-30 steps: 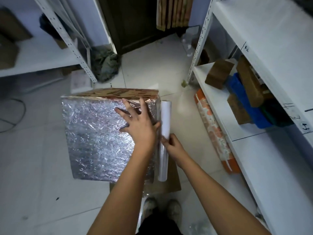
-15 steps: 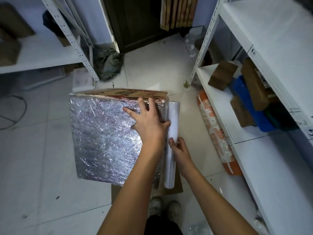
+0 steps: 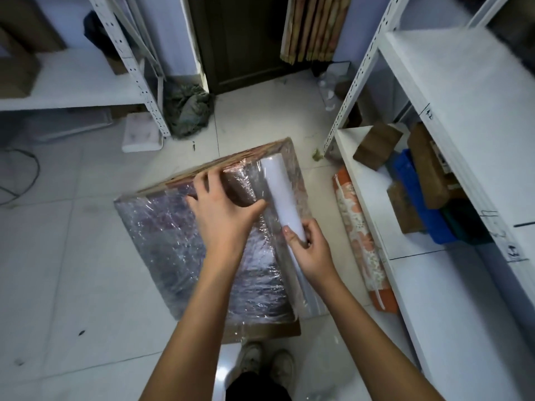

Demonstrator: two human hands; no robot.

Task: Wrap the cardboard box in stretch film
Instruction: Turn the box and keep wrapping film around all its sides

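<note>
The cardboard box (image 3: 185, 250), already shiny with stretch film, sits on the tiled floor (image 3: 72, 285) in front of my shoes (image 3: 267, 363). My left hand (image 3: 223, 212) presses spread fingers on its top; my right hand (image 3: 308, 250) grips the film roll (image 3: 282, 195) lying along the box's right edge, beside the white shelf (image 3: 434, 285).

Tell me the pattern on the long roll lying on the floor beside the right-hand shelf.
Orange with a pale floral print, shown in the head view.
</note>
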